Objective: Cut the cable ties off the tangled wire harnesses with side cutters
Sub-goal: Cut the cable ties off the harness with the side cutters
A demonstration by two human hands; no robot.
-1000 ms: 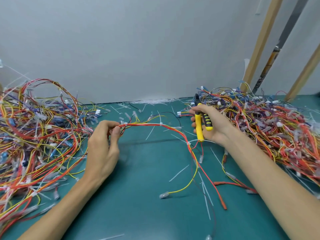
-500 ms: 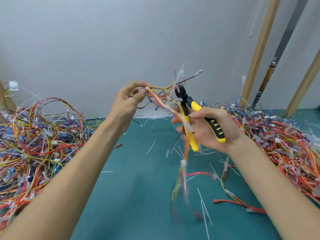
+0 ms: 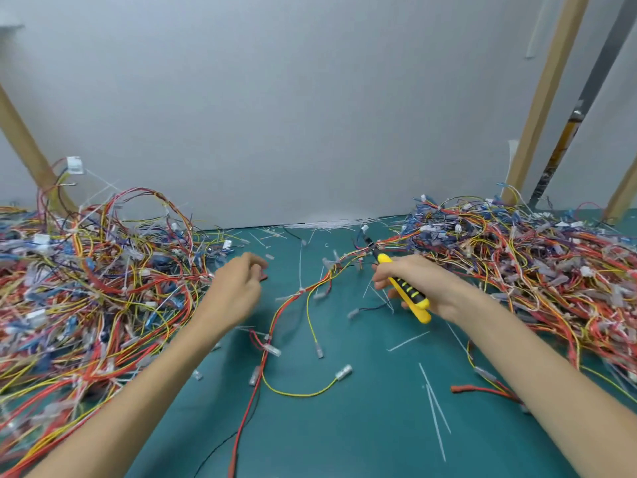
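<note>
A loose harness [image 3: 287, 300] of red and yellow wires lies across the green mat [image 3: 362, 426] between my hands, with a white cable tie [image 3: 301, 290] around it. My right hand [image 3: 427, 284] grips the yellow-and-black side cutters [image 3: 405, 289]. Their dark jaws [image 3: 369, 243] point up and left, at the harness's far end. My left hand [image 3: 238, 288] hovers left of the harness with loosely curled fingers and holds nothing I can make out. A small red piece [image 3: 263, 277] lies by its fingertips.
Big tangled wire piles lie left [image 3: 86, 270] and right [image 3: 534, 270] on the mat. Cut white tie ends [image 3: 435, 414] and loose terminals are scattered over it. A grey wall [image 3: 310, 115] closes the back; wooden posts [image 3: 541, 105] lean at the sides.
The harness held up in the air half a second ago now lies on the mat. My left hand has let go of it, and both hands have come down.
</note>
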